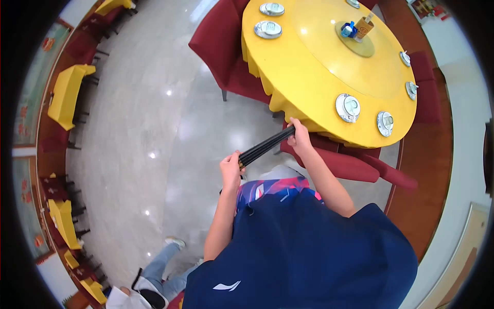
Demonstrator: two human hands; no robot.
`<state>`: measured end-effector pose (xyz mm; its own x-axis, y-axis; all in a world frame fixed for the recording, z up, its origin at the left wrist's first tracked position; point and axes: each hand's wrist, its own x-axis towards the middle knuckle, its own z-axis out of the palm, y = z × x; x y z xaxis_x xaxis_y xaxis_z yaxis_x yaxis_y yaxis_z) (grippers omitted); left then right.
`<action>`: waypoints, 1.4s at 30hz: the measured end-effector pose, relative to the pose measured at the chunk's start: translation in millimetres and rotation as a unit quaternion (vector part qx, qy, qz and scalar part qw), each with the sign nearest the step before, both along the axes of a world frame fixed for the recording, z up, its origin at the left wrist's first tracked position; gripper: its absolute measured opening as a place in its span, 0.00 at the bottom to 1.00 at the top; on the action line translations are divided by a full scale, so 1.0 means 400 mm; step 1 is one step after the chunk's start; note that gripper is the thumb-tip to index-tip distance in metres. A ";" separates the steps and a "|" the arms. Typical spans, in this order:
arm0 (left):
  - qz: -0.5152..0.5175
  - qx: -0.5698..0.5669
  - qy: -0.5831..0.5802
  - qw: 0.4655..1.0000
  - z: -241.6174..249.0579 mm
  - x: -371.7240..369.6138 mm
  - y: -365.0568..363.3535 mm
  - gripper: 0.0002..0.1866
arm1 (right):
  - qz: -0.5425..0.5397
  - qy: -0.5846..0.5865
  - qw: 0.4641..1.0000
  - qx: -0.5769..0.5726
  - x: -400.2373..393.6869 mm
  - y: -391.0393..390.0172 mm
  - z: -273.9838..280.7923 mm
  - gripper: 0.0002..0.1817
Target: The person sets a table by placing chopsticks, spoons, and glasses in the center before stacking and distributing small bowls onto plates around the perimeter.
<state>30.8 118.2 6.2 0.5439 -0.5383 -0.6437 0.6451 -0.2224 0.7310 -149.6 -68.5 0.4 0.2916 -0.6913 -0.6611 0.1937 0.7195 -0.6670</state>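
Observation:
A bundle of black chopsticks (265,147) slants across the space in front of my body. Around its lower end, where gold-coloured tips show, my left hand (230,169) is closed. My right hand (299,136) grips the upper end, close to the edge of the round table with its yellow tablecloth (293,85). On that table, nearest my right hand, sits a place setting of plate and cup (348,107). Another setting (385,123) lies farther right.
A glass turntable (334,46) carries a brown holder (364,27) and a blue item (349,30). Red chairs (218,44) surround the table, one (334,162) right beside me. Another person (159,268) is at lower left. Yellow-covered tables (69,95) line the left wall.

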 end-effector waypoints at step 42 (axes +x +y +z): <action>-0.459 0.162 -0.418 0.767 -0.391 0.352 -1.353 0.26 | 0.122 0.368 0.921 0.023 0.389 -1.106 -0.357 0.42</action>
